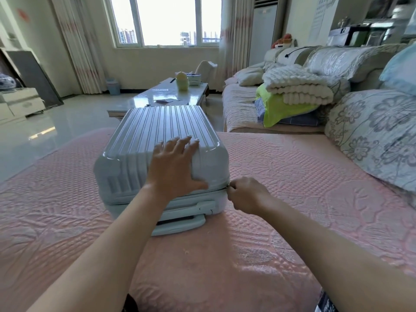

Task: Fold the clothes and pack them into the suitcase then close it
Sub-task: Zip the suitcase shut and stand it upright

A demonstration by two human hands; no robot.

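Note:
A pale blue ribbed hard-shell suitcase (157, 129) lies flat on the pink quilted cover (292, 176), lid down on its base. My left hand (175, 163) presses flat on the near end of the lid, fingers spread. At the near right corner my right hand (245, 194) pinches the zipper pull (227, 188) on the seam between the two shells. The suitcase's handle (180, 221) faces me at the near end. No clothes show at the suitcase; its inside is hidden.
A sofa (247, 104) at the right carries a folded white blanket (299, 86) on green and blue fabric. A floral cushion (378, 131) leans at the far right. Beyond the suitcase stands a glossy coffee table (157, 95) with a yellow-green container (182, 81).

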